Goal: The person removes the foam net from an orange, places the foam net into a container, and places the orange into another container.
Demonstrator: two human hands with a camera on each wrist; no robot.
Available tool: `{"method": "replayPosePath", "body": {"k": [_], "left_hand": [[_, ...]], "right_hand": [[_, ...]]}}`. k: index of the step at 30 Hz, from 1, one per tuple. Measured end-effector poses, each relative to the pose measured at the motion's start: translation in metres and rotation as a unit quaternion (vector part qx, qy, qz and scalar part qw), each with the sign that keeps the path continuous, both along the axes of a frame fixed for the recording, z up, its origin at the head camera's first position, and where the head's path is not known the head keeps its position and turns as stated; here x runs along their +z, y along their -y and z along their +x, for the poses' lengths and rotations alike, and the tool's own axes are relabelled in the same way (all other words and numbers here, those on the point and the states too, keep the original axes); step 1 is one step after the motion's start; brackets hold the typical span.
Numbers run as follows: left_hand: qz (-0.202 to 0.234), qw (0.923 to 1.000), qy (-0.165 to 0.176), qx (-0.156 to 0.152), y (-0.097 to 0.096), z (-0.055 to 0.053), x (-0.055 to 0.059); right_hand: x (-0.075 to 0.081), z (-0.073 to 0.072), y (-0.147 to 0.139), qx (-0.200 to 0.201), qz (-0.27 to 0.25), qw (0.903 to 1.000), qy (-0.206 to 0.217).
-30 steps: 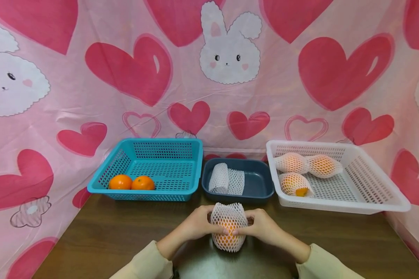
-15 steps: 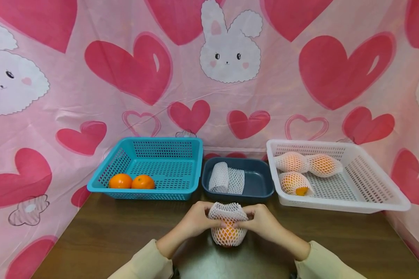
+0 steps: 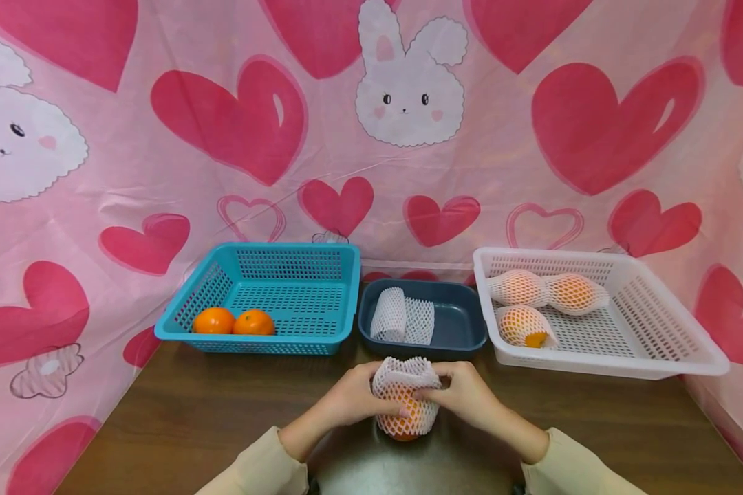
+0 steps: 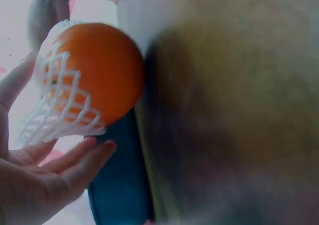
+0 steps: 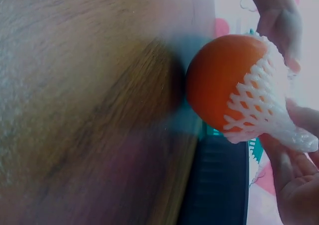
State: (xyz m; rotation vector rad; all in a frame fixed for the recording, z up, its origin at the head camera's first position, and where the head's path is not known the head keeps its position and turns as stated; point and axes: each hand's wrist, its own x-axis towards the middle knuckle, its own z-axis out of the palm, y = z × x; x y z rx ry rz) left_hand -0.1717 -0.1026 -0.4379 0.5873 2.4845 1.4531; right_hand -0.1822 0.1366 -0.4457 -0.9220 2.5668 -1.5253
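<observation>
An orange (image 3: 406,436) stands at the table's front middle, partly inside a white foam net sleeve (image 3: 405,375). My left hand (image 3: 354,400) holds the sleeve from the left, thumb across its front. From the right, my right hand (image 3: 468,399) pinches the net with its thumb in front. In the left wrist view the bare underside of the orange (image 4: 112,70) shows below the net (image 4: 67,95), with fingers spread beside it. The right wrist view has the sleeve's loose end (image 5: 294,137) gathered between the right thumb and fingers.
Behind on the left is a teal basket (image 3: 297,302) with two oranges (image 3: 254,323). A dark blue tray (image 3: 461,326) at the back middle holds more foam nets (image 3: 389,316). The white basket (image 3: 644,330) on the right contains three net-wrapped oranges (image 3: 572,294).
The sleeve's lower edge has shifted up, baring the orange's bottom. My right thumb has moved up the net; the left thumb rose, then came back down.
</observation>
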Motion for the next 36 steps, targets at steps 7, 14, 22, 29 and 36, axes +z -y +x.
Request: {"method": "replayPosePath", "body": {"k": [7,14,22,29,36], "left_hand": [[0.007,0.9996,0.029,0.002,0.0,0.001,0.0],[0.013,0.9995,0.023,0.015,0.001,0.001,0.0],[0.012,0.9977,0.055,-0.036,0.001,0.002,-0.004],[0.004,0.9946,0.058,-0.086,-0.003,0.005,-0.007],[0.001,0.9934,0.056,-0.1,-0.003,0.002,-0.012]], "right_hand": [[-0.004,-0.002,-0.003,0.029,0.016,0.9991,0.026],[-0.002,-0.003,-0.003,0.014,-0.001,0.998,0.061],[0.004,-0.007,-0.002,-0.003,0.003,0.996,0.089],[0.005,-0.012,-0.003,-0.007,-0.003,0.9927,0.12],[0.004,-0.022,-0.003,-0.004,-0.079,0.9739,0.213]]}}
